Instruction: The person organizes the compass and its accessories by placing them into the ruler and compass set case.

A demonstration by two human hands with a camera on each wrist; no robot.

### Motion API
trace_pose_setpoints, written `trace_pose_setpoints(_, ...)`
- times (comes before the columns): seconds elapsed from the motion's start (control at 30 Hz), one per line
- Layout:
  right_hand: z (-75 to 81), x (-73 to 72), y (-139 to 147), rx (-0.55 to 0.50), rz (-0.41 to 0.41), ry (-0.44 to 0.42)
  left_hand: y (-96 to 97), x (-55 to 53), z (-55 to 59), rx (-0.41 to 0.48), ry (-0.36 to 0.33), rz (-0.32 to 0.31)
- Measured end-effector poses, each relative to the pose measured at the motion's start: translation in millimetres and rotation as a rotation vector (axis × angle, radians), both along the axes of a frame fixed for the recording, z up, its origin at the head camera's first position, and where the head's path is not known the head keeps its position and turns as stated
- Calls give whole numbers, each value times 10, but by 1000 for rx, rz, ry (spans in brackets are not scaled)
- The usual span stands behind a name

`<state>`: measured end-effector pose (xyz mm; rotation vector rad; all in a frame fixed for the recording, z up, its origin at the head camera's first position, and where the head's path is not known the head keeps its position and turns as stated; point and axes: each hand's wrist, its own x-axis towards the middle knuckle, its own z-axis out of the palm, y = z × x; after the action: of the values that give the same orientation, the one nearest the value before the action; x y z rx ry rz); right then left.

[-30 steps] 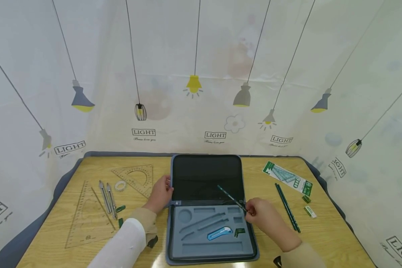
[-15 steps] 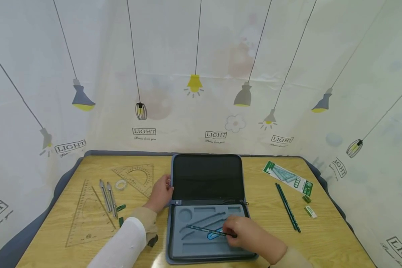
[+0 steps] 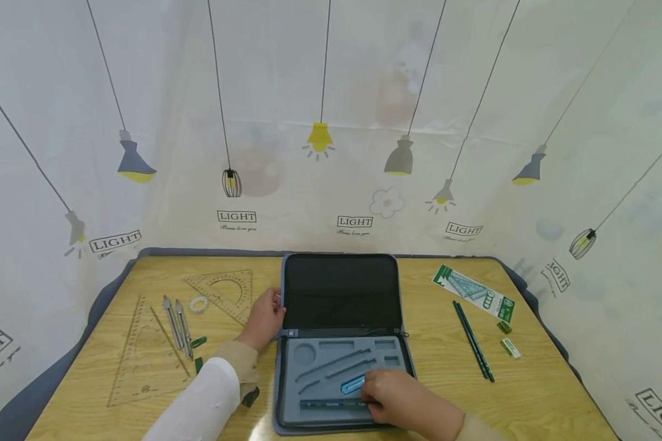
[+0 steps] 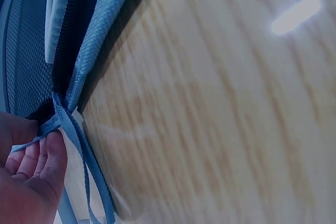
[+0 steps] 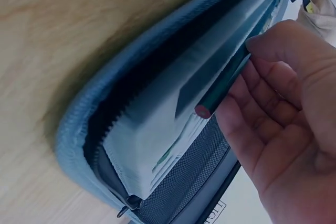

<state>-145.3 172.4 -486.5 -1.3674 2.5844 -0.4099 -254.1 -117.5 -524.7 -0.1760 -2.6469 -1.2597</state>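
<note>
A zippered case (image 3: 278,386) lies unfolded on the table, its black mesh lid (image 3: 339,294) at the back and a grey moulded tray (image 3: 336,350) in front. My left hand (image 3: 262,318) pinches the blue fabric edge by the hinge, on the left side. A dark green pencil (image 3: 328,404) lies along the tray's long front slot. My right hand (image 3: 405,401) pinches its right end; the right wrist view shows thumb and fingers on the pencil (image 5: 220,87), its end tipped above the slot. A blue utility knife (image 3: 353,384) sits in the tray, partly behind my right fingers.
Left of the case lie clear set squares (image 3: 232,291), metal compasses (image 3: 176,327), a white ring (image 3: 198,304) and small green pieces (image 3: 199,342). On the right are two pencils (image 3: 473,343), a ruler packet (image 3: 474,293), a green sharpener (image 3: 504,327) and an eraser (image 3: 511,348).
My right hand has brought the pencil from above the tray's right side down and leftward to the front slot, turning it level. My left hand has stayed at the case edge.
</note>
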Motion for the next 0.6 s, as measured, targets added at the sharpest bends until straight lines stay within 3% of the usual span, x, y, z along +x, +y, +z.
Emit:
trace_pose_setpoints(0.23, 8, 41, 9, 55, -32, -1, 1, 5, 3, 2, -8, 2)
trace_pose_setpoints(0.6, -16, 55, -12, 50, -38, 44, 7, 16, 13, 28, 2, -10)
